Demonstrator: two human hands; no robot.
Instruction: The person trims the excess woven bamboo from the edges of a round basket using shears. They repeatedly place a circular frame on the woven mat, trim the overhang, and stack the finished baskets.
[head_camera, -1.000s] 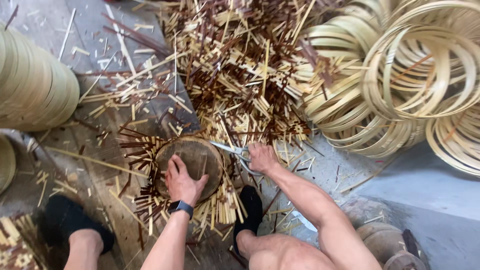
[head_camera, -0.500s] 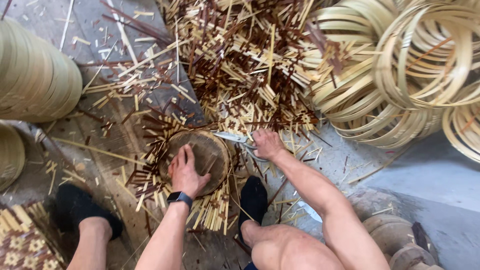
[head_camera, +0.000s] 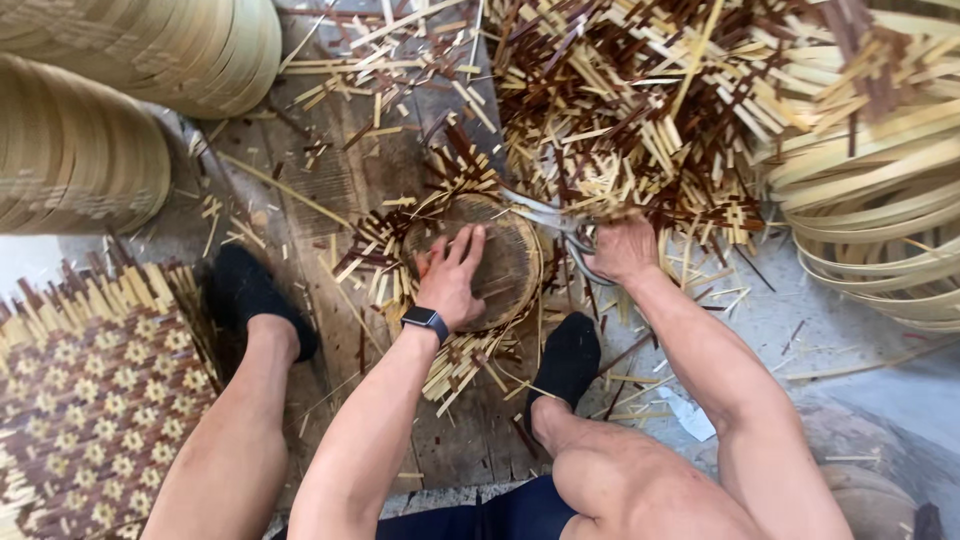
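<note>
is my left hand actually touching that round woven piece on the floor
Touching. The head view shows the left hand pressed flat on the round woven piece, fingers spread across its surface with no gap visible.

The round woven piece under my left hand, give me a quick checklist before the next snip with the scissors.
1. Left hand flat on the round woven piece: ok.
2. Right hand gripping the scissors: ok.
3. Blades at the piece's rim, apart from left fingers: ok.
4. Blades open or closed: cannot tell.
5. Feet in black socks away from blades: ok.
6. Floor free of offcut strips: not ok.
</note>
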